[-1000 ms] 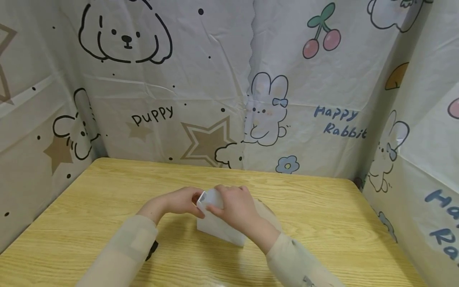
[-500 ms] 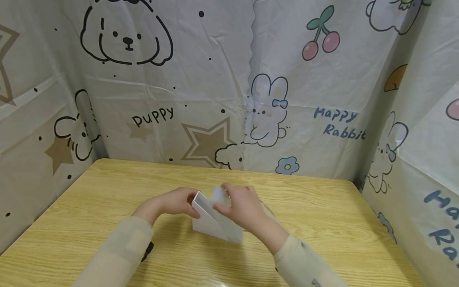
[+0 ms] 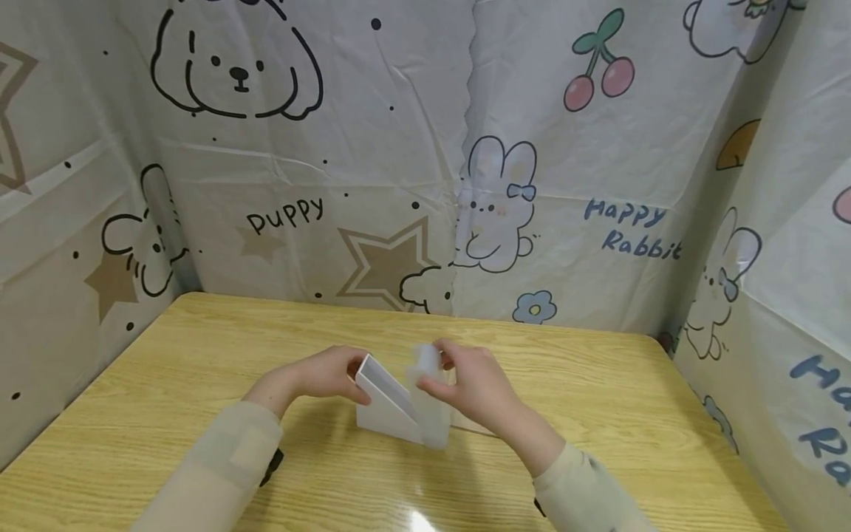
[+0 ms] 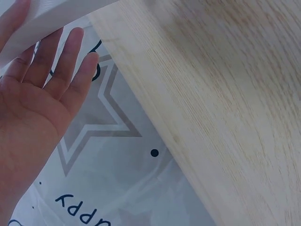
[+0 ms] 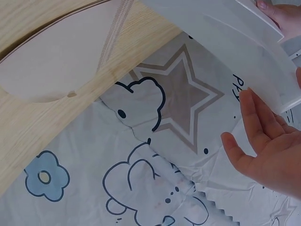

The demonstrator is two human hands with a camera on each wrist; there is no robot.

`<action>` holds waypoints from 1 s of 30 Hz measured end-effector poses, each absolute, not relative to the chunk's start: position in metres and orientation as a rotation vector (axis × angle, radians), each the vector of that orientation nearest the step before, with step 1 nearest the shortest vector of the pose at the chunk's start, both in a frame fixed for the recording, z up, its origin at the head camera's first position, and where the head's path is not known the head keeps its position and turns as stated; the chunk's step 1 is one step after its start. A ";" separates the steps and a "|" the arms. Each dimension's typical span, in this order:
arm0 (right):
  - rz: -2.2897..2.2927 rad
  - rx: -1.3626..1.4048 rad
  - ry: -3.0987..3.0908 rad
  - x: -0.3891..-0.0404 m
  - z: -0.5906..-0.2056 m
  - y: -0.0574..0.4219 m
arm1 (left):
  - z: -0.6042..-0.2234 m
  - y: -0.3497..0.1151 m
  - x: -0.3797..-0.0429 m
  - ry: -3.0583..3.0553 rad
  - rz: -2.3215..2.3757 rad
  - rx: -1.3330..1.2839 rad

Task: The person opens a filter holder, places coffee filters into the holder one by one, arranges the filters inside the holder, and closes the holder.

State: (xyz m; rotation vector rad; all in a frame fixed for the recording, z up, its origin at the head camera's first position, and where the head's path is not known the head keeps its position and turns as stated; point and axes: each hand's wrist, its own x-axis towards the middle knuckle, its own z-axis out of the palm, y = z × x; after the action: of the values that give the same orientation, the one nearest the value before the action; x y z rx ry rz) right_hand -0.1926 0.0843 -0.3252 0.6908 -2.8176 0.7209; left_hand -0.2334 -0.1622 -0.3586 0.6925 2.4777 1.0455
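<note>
My left hand (image 3: 322, 375) grips the tall left end of a white wedge-shaped file holder (image 3: 384, 414), thumb on its near side. The holder stands on the wooden table with its slanted open top showing. My right hand (image 3: 475, 384) pinches a translucent plastic piece (image 3: 431, 417) at the holder's low right end. Whether that piece is inside the holder or around it I cannot tell. In the right wrist view, the translucent piece (image 5: 225, 42) spreads between the right hand (image 5: 273, 146) and the left hand. The left wrist view shows only a strip of the white holder (image 4: 70, 12).
Behind my right hand a clear flat plate (image 5: 61, 52) with a curved edge and fine marks along one side, like a protractor, lies on the table (image 3: 233, 340). Cartoon-printed sheeting (image 3: 372, 148) walls the back and both sides.
My right hand has moved right with the translucent piece, away from the left hand. More of the holder's slanted opening shows. The left hand and holder shifted slightly left, then stayed.
</note>
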 end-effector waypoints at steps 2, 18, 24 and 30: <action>0.745 0.694 -2.814 -0.192 -0.325 0.086 | -0.359 -0.163 -0.233 2.473 1.053 0.688; 0.873 0.700 -2.809 -0.193 -0.326 0.103 | -0.356 -0.166 -0.231 2.503 1.059 0.698; 0.891 0.698 -2.808 -0.192 -0.327 0.104 | -0.358 -0.166 -0.233 2.492 1.062 0.688; 0.903 0.689 -2.815 -0.192 -0.328 0.106 | -0.358 -0.168 -0.232 2.498 1.060 0.675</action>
State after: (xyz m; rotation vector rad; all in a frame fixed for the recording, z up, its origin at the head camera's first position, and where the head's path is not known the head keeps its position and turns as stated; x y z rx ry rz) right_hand -0.1921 0.1063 -0.3284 0.6885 -2.8146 0.9026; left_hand -0.2324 -0.1682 -0.3576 0.6749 2.4980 1.0596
